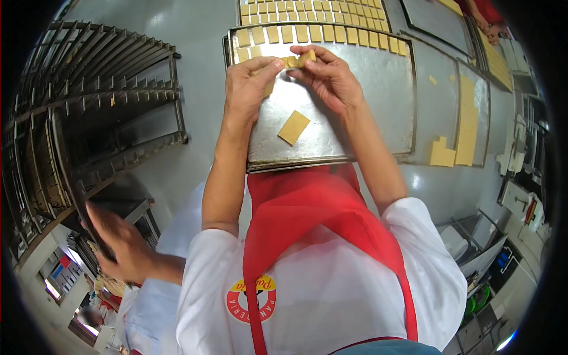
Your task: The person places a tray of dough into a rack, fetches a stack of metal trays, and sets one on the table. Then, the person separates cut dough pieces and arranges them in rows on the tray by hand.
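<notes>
My left hand (251, 86) is closed over the upper left of a metal baking tray (378, 118), gripping yellow rectangular dough pieces (269, 87) that are partly hidden by the fingers. Close beside it, my right hand (331, 80) pinches a short row of dough pieces (307, 57) between thumb and fingers. The two hands nearly meet. One loose dough piece (294, 128) lies tilted on the tray below them. Along the tray's far edge runs a row of similar rectangles (329, 33).
Behind stands another tray with rows of pieces (313, 7). To the right, a tray holds a long dough strip (467, 121) and scraps. A metal rack (118, 59) occupies the left, with another person's hand (127, 242) near it. Someone else's hands (488, 28) show at upper right.
</notes>
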`<state>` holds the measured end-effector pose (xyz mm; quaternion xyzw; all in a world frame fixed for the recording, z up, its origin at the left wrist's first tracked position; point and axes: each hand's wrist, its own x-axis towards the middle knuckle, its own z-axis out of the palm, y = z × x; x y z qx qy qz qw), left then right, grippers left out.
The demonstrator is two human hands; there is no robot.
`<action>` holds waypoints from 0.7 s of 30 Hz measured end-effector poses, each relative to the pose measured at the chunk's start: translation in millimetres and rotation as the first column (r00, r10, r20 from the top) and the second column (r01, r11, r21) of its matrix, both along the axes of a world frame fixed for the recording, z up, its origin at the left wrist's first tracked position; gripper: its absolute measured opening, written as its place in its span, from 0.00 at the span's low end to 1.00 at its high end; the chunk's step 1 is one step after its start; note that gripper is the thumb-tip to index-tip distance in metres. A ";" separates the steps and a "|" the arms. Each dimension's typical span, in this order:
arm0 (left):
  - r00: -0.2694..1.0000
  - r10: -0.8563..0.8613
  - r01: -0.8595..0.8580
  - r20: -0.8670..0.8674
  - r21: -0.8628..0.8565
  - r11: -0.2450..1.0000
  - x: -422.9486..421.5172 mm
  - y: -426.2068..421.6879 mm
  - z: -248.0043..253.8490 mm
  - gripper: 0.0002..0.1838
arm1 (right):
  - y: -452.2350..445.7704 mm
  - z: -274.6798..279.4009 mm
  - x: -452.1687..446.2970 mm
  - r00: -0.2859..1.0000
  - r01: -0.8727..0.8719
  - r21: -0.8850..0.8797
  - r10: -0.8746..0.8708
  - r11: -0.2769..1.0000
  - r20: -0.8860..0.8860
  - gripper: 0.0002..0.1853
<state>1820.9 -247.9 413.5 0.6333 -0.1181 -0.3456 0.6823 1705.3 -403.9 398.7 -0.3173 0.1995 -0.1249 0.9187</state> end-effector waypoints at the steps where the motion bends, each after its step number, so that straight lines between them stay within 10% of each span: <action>1: 1.000 -0.001 0.001 -0.001 0.000 1.000 -2.0 -1.1 -0.6 0.11 | -2.8 0.5 3.3 0.999 0.037 -0.064 -0.039 0.997 -0.035 0.19; 3: 0.680 -0.022 -0.201 0.733 0.215 0.956 -5.3 -3.1 -1.2 0.10 | -4.5 -3.7 7.7 0.990 0.048 -0.293 -0.085 0.955 -0.114 0.17; 5: 0.571 -0.052 -0.237 0.819 0.225 0.945 -7.8 -3.5 -4.2 0.08 | -9.8 -22.3 6.9 0.918 -0.188 -0.879 -0.239 0.439 -0.316 0.16; 9: 0.556 -0.079 -0.223 0.827 0.240 0.945 -20.2 0.2 -1.7 0.08 | -9.8 -26.8 -9.8 0.933 -0.009 -0.973 -0.351 -0.230 0.074 0.19; 13: 0.612 -0.028 -0.213 0.790 0.199 0.957 -29.3 0.3 -2.6 0.08 | 8.0 -11.1 -13.0 0.913 -0.259 -0.866 -0.184 0.427 -0.363 0.15; 14: 0.613 -0.027 -0.212 0.790 0.198 0.957 -31.5 -0.9 -5.3 0.08 | 11.0 -19.3 -10.6 0.951 -0.122 -0.848 -0.182 0.516 -0.248 0.15; 19: 0.739 0.028 -0.203 0.673 0.183 0.962 -31.1 2.1 -13.1 0.07 | 2.1 -14.2 -9.7 0.934 -0.089 -0.826 -0.243 0.556 -0.264 0.12; 21: 0.626 0.006 -0.263 0.780 0.204 0.943 -28.1 4.6 -13.1 0.07 | -8.1 -15.8 -6.6 0.920 0.135 -0.990 -0.376 0.044 0.109 0.07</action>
